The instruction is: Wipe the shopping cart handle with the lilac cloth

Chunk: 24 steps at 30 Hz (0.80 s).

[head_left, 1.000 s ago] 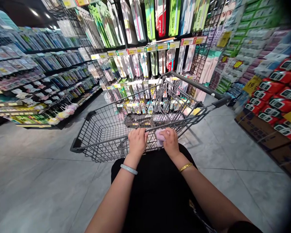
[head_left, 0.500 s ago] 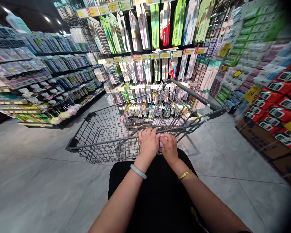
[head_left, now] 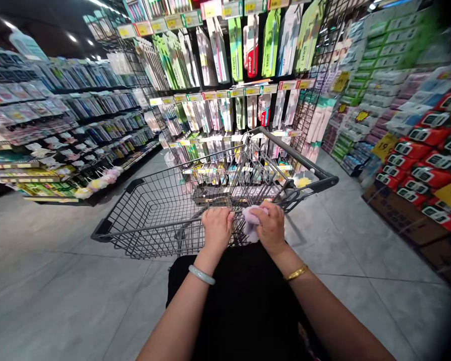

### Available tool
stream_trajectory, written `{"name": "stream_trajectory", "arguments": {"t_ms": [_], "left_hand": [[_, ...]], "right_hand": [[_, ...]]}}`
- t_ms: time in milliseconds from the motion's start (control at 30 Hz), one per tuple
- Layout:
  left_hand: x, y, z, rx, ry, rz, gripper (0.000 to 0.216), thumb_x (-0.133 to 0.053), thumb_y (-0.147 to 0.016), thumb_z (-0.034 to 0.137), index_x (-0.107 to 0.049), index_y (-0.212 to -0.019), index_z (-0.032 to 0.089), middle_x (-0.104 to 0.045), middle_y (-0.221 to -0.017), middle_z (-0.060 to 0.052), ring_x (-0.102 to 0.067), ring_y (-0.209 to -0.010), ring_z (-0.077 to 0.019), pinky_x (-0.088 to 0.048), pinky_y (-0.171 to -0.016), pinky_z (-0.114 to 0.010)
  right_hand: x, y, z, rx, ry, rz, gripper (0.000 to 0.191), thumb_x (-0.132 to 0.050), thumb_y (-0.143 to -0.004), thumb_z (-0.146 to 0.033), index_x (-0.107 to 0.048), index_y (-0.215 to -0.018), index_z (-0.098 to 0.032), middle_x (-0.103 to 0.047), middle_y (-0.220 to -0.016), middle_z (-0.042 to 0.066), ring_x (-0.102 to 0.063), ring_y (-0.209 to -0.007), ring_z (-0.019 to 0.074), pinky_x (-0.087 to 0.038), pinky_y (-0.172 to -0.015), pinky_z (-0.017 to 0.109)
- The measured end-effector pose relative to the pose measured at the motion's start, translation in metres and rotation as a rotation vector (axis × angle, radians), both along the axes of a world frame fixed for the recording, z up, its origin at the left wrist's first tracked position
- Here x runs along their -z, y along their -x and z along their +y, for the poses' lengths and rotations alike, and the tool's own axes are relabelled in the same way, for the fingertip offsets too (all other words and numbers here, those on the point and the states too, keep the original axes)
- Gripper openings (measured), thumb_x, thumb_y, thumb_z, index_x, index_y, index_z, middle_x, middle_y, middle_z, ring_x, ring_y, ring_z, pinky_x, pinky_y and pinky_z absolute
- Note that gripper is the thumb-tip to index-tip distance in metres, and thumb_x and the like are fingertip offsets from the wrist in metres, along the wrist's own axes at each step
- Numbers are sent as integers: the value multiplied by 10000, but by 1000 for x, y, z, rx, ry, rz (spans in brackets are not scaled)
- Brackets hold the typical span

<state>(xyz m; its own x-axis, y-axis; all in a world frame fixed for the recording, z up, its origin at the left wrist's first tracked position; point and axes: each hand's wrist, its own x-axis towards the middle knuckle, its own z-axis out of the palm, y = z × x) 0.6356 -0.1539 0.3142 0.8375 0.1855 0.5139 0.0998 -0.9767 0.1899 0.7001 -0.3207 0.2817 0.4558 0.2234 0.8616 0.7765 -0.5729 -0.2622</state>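
Observation:
A grey wire shopping cart [head_left: 150, 231] stands sideways in front of me. My left hand [head_left: 217, 228] is closed over the top rail of its near side, with a pale bangle on the wrist. Just to the right, my right hand [head_left: 273, 229] is closed around a light purple cloth [head_left: 252, 216], bunched up and partly hanging down against the cart's rail. A gold bracelet circles that wrist. The cart's push handle [head_left: 300, 156] is on the right, apart from both hands. Some of the rail lies hidden behind my fingers and the cloth.
A rack of packaged toothbrushes [head_left: 214, 55] rises behind the cart. Stocked shelves [head_left: 105, 108] line the left. On the right stand stacked red packs [head_left: 413, 168] over cardboard boxes [head_left: 391, 213]. The floor [head_left: 78, 296] is grey tile.
My hands have moved apart, the left one leftward and the right one slightly right. More of the purple cloth now shows. The cart appears shifted slightly left and down in view.

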Motion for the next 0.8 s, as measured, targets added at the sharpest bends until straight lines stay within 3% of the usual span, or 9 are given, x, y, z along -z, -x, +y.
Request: {"name": "stream_trajectory", "arguments": {"t_ms": [100,233,300,400,533,700,800], "left_hand": [[0,4,5,-34,-14,-1,317,-384,-985,389,-648,-909,229,-641,-859,-46,-509,-884,-217,-295,-914,-393],[-4,8,1,-108,0,-40,325,-393,-981,377,-648,-845,228,-667,-915,-53,-533,-937,-229,-271,-991,-447],[-7,8,-6,-93,11,-82,275,-414,-974,351,-666,-936,246,-675,-1054,-57,-531,-1059,-241,-218,-1060,-478],[-9,4,-22,49,27,-84,279,-424,-971,311,-629,-1159,289,-654,-1192,-44,-498,-1193,-225,-175,-1115,-469],[-8,-5,-35,181,61,-15,280,-424,-969,299,-620,-1168,273,-681,-1096,-30,-554,-1083,-199,-262,-1064,-423],[-7,-9,-35,197,94,9,287,-397,-984,344,-625,-1147,286,-678,-1008,-25,-563,-981,-196,-305,-976,-400],[-5,-7,-33,191,89,4,283,-405,-983,348,-621,-1145,264,-676,-1019,-38,-560,-992,-200,-292,-986,-402]], "right_hand": [[-5,-1,-2,3,8,-34,388,-524,-768,-6,-683,-999,-273,-535,-1056,50,-483,-1004,207,-386,-885,362],[10,8,-1,-24,131,0,347,-550,-767,-17,-687,-964,-267,-568,-1054,45,-484,-984,203,-378,-867,349],[9,11,-2,-21,137,13,349,-550,-769,-16,-687,-968,-268,-572,-1059,48,-486,-992,205,-374,-877,353],[-5,8,-7,17,72,-7,381,-538,-774,-21,-684,-1007,-284,-559,-1076,51,-487,-1027,214,-366,-911,373],[-12,-2,-12,64,43,-53,378,-528,-776,-30,-679,-1011,-285,-554,-1097,50,-489,-1034,213,-370,-912,373],[8,0,-20,41,109,-46,370,-500,-765,-7,-681,-961,-262,-578,-1043,41,-499,-976,202,-383,-871,356],[-1,-1,-32,39,81,-46,398,-486,-741,2,-676,-969,-263,-570,-1052,41,-505,-983,203,-386,-868,360]]}}
